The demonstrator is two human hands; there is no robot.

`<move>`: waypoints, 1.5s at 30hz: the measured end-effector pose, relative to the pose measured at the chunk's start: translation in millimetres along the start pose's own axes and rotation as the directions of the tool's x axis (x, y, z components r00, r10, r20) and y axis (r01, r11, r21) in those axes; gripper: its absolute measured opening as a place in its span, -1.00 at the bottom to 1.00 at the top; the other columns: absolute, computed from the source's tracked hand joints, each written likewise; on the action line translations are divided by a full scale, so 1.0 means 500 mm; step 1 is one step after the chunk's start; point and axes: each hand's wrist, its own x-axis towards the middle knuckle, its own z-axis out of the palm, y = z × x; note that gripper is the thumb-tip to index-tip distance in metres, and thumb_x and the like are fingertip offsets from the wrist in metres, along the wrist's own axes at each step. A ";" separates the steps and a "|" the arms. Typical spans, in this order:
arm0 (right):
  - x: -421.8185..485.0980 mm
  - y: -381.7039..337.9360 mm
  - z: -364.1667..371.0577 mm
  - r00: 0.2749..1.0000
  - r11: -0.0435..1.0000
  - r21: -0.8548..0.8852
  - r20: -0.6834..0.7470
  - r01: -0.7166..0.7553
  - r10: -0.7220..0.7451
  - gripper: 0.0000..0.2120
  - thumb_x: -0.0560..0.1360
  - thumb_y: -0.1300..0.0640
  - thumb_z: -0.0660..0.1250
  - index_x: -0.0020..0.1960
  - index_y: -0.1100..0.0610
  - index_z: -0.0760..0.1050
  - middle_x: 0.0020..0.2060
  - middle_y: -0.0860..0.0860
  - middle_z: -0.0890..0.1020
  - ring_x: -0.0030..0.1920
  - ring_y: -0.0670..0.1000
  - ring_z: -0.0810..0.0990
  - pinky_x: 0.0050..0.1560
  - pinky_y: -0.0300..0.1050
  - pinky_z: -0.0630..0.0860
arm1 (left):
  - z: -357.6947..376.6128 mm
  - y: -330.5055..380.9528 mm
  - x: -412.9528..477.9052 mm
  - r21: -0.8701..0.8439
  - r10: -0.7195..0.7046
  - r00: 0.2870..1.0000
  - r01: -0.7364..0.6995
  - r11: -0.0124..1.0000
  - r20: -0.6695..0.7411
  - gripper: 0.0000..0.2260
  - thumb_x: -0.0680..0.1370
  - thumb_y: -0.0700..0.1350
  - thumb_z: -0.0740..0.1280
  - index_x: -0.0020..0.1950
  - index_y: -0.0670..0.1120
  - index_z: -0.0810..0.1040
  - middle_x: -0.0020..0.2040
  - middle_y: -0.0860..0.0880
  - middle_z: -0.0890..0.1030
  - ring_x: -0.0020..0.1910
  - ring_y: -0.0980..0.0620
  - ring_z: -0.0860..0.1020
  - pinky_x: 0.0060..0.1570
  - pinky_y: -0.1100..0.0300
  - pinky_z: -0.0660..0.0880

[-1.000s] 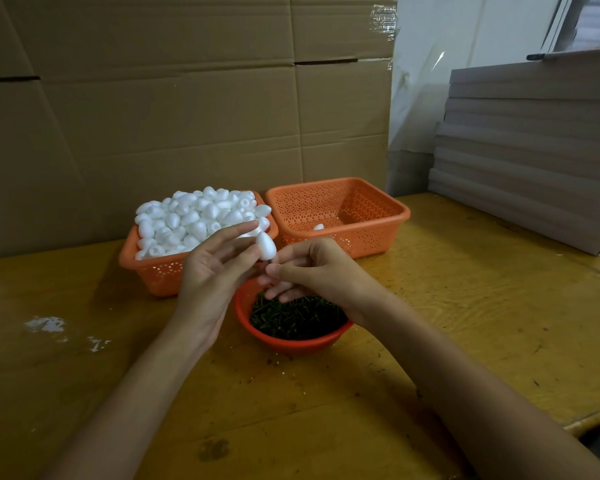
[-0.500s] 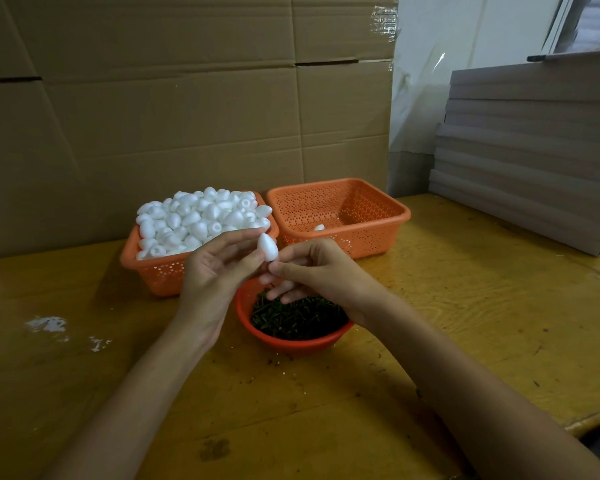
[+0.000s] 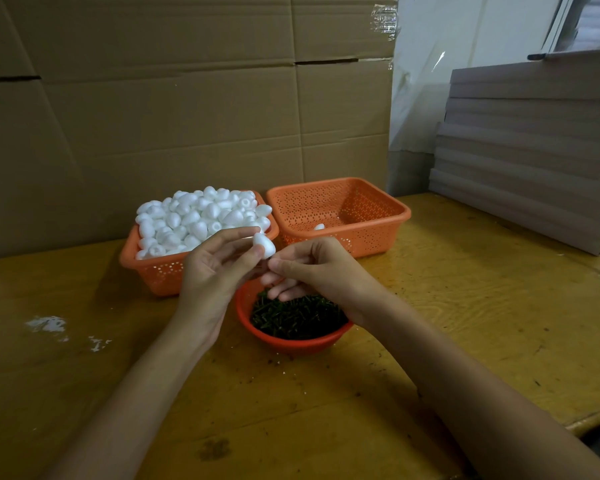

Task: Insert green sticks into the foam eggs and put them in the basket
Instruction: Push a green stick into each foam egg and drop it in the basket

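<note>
My left hand (image 3: 215, 268) pinches a white foam egg (image 3: 264, 244) between thumb and fingertips, above the red bowl (image 3: 291, 342) of green sticks (image 3: 297, 317). My right hand (image 3: 312, 268) has its thumb and forefinger pinched together right under the egg; the stick between them is hidden. Behind my left hand an orange basket (image 3: 153, 268) is heaped with foam eggs (image 3: 198, 216). To its right stands a second orange basket (image 3: 388, 233) holding one foam egg (image 3: 319, 226).
Both baskets stand against a cardboard wall (image 3: 187, 116) at the back of the wooden table (image 3: 482, 306). Flat cardboard sheets (image 3: 527, 150) are stacked at the right. White crumbs (image 3: 47, 323) and small green bits lie on the table.
My right thumb and forefinger have closed in under the egg. The egg and both hands have barely shifted.
</note>
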 end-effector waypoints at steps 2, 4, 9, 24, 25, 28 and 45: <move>0.000 0.001 -0.001 1.000 1.000 -0.001 -0.002 0.000 0.000 -0.79 0.65 0.26 0.37 0.18 0.40 0.62 -0.02 0.26 0.74 -0.12 0.07 0.75 -0.07 -0.17 0.70 | 0.000 0.000 0.000 0.017 0.003 1.000 -0.003 1.000 0.001 -0.76 0.50 -0.12 0.59 0.15 0.04 0.75 0.15 -0.14 0.75 0.17 -0.13 0.73 0.09 0.11 0.68; -0.001 0.002 -0.003 1.000 1.000 -0.010 -0.002 -0.005 0.005 -0.79 0.64 0.25 0.38 0.17 0.39 0.63 -0.03 0.25 0.75 -0.11 0.07 0.75 -0.07 -0.17 0.70 | 0.000 -0.001 0.000 0.044 0.011 1.000 -0.011 0.999 0.007 -0.74 0.47 -0.10 0.61 0.15 0.05 0.75 0.16 -0.14 0.75 0.18 -0.13 0.73 0.11 0.10 0.68; 0.001 0.004 -0.007 1.000 1.000 -0.020 0.003 -0.014 0.014 -0.80 0.64 0.24 0.39 0.15 0.37 0.64 -0.03 0.25 0.75 -0.10 0.07 0.75 -0.06 -0.18 0.70 | -0.002 -0.002 0.001 0.059 0.016 1.000 -0.017 0.998 0.014 -0.68 0.42 0.00 0.60 0.16 0.04 0.75 0.19 -0.14 0.74 0.22 -0.15 0.71 0.14 0.07 0.68; 0.022 0.001 -0.087 0.882 0.943 -0.324 -0.423 0.070 -0.210 -0.90 0.60 0.22 0.43 0.07 0.22 0.68 -0.15 0.12 0.75 -0.19 0.08 0.76 -0.14 -0.01 0.71 | -0.038 0.002 0.017 0.512 0.254 0.960 -0.158 0.844 -0.122 -0.74 0.69 -0.12 0.38 0.38 0.03 0.54 0.17 0.01 0.73 0.23 0.00 0.67 0.19 -0.09 0.65; 0.023 0.003 -0.103 0.844 0.915 -0.402 -0.479 0.035 -0.243 -0.90 0.60 0.20 0.44 0.07 0.19 0.70 -0.19 0.08 0.75 -0.22 0.05 0.76 -0.13 0.02 0.73 | -0.052 0.001 0.018 0.691 0.333 0.938 -0.181 0.700 -0.092 -0.74 0.68 -0.12 0.39 0.37 0.03 0.54 0.18 0.04 0.71 0.24 0.03 0.64 0.20 -0.08 0.62; 0.028 0.014 -0.145 0.727 0.816 -0.572 -0.595 -0.083 -0.343 -0.89 0.60 0.15 0.45 0.09 0.11 0.71 -0.24 -0.04 0.73 -0.31 -0.06 0.73 -0.13 0.04 0.73 | -0.097 -0.006 0.023 0.975 0.487 0.865 -0.197 0.100 0.125 -0.68 0.63 -0.12 0.40 0.39 -0.07 0.56 0.24 -0.09 0.65 0.27 -0.11 0.54 0.18 -0.08 0.52; 0.050 0.043 -0.182 0.612 0.642 -0.727 -0.628 -0.243 -0.480 -0.89 0.59 0.09 0.47 0.05 0.08 0.74 -0.13 -0.06 0.75 -0.19 -0.11 0.69 -0.07 -0.20 0.65 | -0.123 -0.012 0.025 0.965 0.185 0.979 -0.034 -0.260 0.084 -0.56 0.63 0.17 0.37 0.34 -0.12 0.62 0.28 -0.24 0.61 0.28 -0.30 0.52 0.21 -0.24 0.43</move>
